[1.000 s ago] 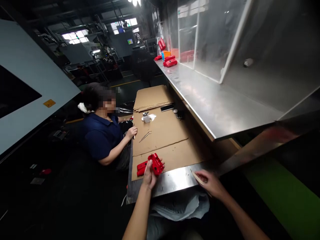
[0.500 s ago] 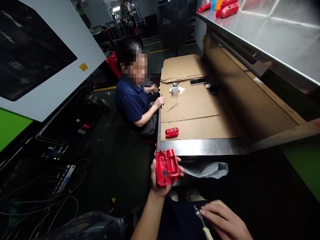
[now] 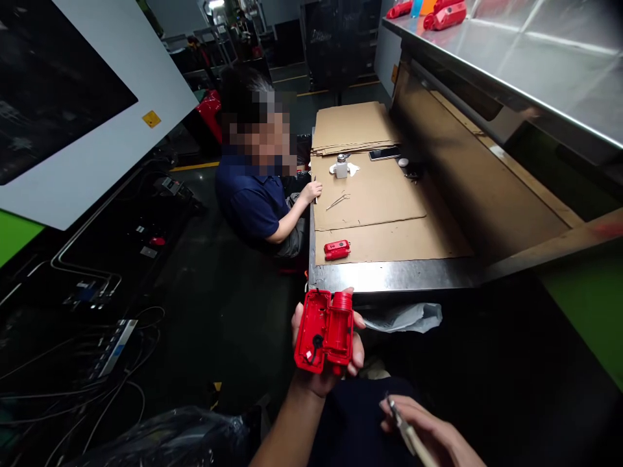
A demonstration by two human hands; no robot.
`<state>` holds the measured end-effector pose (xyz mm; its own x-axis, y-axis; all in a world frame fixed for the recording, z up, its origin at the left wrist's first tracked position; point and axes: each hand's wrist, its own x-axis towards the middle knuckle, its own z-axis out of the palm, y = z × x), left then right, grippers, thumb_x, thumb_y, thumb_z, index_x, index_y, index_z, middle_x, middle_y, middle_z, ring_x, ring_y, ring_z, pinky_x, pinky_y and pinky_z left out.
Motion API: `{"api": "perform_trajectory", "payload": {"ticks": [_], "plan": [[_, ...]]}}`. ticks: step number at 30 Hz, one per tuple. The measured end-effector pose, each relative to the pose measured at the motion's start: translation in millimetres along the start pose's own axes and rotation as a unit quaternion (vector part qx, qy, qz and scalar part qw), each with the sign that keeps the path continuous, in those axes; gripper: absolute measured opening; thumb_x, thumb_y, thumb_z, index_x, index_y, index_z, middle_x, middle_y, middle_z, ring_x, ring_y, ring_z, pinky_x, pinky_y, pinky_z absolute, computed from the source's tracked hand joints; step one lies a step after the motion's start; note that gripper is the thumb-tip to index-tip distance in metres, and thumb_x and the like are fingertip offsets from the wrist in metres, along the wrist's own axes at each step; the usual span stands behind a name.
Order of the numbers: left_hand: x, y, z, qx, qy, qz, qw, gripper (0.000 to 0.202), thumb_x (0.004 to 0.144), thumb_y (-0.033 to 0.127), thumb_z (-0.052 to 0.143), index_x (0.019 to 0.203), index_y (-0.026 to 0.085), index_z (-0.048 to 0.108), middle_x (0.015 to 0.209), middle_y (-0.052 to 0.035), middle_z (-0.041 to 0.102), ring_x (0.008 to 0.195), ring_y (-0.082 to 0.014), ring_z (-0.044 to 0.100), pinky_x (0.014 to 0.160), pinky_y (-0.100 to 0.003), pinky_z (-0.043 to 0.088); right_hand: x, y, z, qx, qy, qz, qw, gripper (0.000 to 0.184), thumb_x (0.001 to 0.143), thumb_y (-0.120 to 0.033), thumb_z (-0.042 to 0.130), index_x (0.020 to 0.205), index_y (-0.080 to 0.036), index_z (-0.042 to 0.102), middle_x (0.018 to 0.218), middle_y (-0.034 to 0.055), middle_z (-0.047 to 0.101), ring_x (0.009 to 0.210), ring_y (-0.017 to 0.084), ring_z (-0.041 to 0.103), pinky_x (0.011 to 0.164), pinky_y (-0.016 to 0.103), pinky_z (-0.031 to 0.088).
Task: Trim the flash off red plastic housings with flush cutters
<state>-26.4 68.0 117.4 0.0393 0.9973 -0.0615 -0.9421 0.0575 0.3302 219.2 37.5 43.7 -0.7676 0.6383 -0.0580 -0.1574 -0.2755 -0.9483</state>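
My left hand [image 3: 325, 363] grips a red plastic housing [image 3: 324, 332], held up in front of me with its hollow inside facing the camera. My right hand [image 3: 428, 436] is low at the bottom edge, closed on a thin knife-like tool [image 3: 406, 431] with a pale handle and a metal tip pointing up-left toward the housing. A second, smaller red part [image 3: 337, 250] lies on the cardboard [image 3: 389, 240] covering the steel table [image 3: 389, 277] just beyond my hands.
A seated person in a dark blue shirt [image 3: 253, 201] rests a hand on the table's left edge. Tweezers [image 3: 337, 200], a small bottle [image 3: 342, 167] and a phone [image 3: 384, 154] lie on the cardboard. More red parts [image 3: 445, 16] sit on the upper steel shelf. Cables cover the floor at left.
My left hand lifted the red housing off the cardboard and drew it toward me, then tilted it slightly. My right hand with the tool came down low. The view dropped.
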Motion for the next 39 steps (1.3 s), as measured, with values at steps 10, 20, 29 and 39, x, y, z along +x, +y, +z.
{"api": "perform_trajectory", "payload": {"ticks": [10,20,29,39], "plan": [[-13.2,-3.7,18.4,0.115,0.023,0.000,0.993,0.070,0.094,0.066,0.032,0.124,0.010,0.063,0.106,-0.0182,0.067,0.064,-0.0247,0.070,0.046,-0.024,0.053,39.6,-109.9,-45.4,-0.429,0.130,-0.134,0.884,0.051,0.098,-0.049,0.039,0.138,-0.020,0.052,0.124,0.0139,0.058,0.110,0.026,0.062,0.086,0.035,0.057],[-19.6,-3.3,33.3,0.145,0.045,-0.005,0.988,0.065,0.092,0.066,0.044,0.132,0.017,0.059,0.108,-0.0160,0.068,0.066,-0.0273,0.071,0.048,-0.026,0.052,73.8,-134.0,-18.2,-0.723,0.081,-0.215,0.651,0.056,0.091,-0.042,0.061,0.137,-0.011,0.051,0.115,0.0143,0.056,0.107,0.029,0.050,0.091,0.047,0.045],[-22.3,-4.6,33.1,0.159,0.042,-0.016,0.986,0.066,0.093,0.067,0.040,0.130,0.016,0.060,0.111,-0.0165,0.067,0.069,-0.0265,0.071,0.051,-0.025,0.053,74.8,-135.5,-18.4,-0.737,0.077,-0.237,0.629,0.058,0.089,-0.045,0.065,0.136,-0.012,0.054,0.115,0.0145,0.059,0.106,0.031,0.052,0.089,0.050,0.048],[-26.9,-5.7,38.0,0.169,0.066,-0.014,0.983,0.065,0.092,0.066,0.044,0.136,0.020,0.055,0.112,-0.0148,0.067,0.069,-0.0277,0.071,0.052,-0.027,0.053,74.7,-137.8,-18.1,-0.740,0.084,-0.253,0.617,0.057,0.087,-0.043,0.068,0.134,-0.012,0.056,0.114,0.0146,0.060,0.106,0.031,0.053,0.089,0.051,0.048]]}}
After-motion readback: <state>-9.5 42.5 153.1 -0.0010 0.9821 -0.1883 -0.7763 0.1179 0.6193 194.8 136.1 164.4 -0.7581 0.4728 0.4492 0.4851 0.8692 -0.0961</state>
